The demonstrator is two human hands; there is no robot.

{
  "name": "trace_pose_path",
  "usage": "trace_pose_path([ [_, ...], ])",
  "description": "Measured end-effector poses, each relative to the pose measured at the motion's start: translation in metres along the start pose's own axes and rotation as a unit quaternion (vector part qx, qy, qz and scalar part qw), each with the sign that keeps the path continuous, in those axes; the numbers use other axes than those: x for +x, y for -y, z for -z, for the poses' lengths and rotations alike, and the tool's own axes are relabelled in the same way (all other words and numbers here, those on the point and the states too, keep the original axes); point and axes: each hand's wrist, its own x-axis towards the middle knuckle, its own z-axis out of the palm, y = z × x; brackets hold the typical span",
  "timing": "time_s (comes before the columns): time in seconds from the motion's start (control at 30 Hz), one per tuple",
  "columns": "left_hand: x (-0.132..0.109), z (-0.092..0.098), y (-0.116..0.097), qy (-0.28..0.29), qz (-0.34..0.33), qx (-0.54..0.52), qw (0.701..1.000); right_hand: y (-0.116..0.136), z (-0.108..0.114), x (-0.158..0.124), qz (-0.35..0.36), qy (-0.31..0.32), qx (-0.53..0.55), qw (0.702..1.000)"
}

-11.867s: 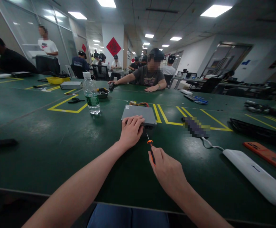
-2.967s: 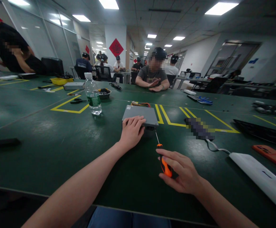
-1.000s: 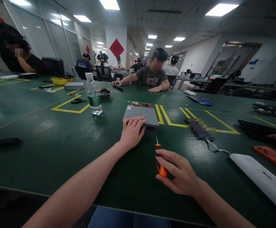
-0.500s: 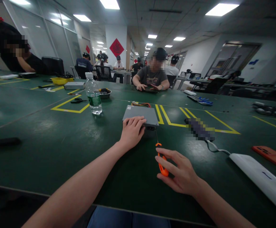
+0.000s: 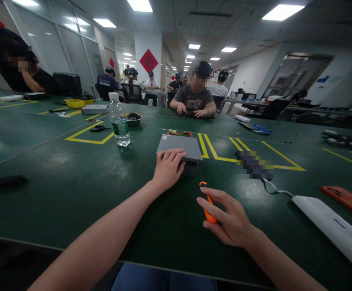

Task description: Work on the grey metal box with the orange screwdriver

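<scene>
While the left hand (image 5: pixel 167 169) lies on a grey box (image 5: pixel 180 144) mid-frame, the right hand (image 5: pixel 235 221) grips a screwdriver (image 5: pixel 210 217) below.
The left hand hides part of the box, its grip unclear; the screwdriver's tip is indistinct.

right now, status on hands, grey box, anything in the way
Left fingers on grey box. Right fingers on orange-black screwdriver, tip by box's near right corner. Water bottle left of box, not blocking.

Glass partition (image 5: pixel 50 44), white pillar (image 5: pixel 148 42), ceiling lights (image 5: pixel 139 5), black chair (image 5: pixel 68 84)
</scene>
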Motion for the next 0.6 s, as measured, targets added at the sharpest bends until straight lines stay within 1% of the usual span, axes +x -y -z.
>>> trace_pose_path([
  [0.1, -0.0001, -0.0004, 0.0003, 0.002, 0.0, 0.0, 1.0, 0.0013, -0.0012, 0.0005, -0.003, -0.007, -0.005, 1.0],
  [0.2, -0.0003, -0.0011, 0.0004, 0.0, 0.0, -0.001, 1.0, 0.0012, -0.0042, -0.0003, -0.015, -0.016, 0.033, 0.999],
  [0.33, -0.0003, -0.0015, 0.0002, -0.002, 0.001, -0.001, 1.0, -0.0004, -0.005, -0.0015, -0.025, 0.0, 0.068, 0.997],
  [0.47, -0.0002, -0.0011, 0.0, -0.002, 0.001, -0.001, 1.0, -0.0004, -0.0017, 0.0004, -0.005, 0.014, 0.029, 0.999],
  [0.6, -0.0002, -0.0007, 0.0002, -0.001, 0.0, 0.0, 1.0, 0.0003, -0.0022, 0.001, 0.002, -0.005, 0.0, 1.0],
])
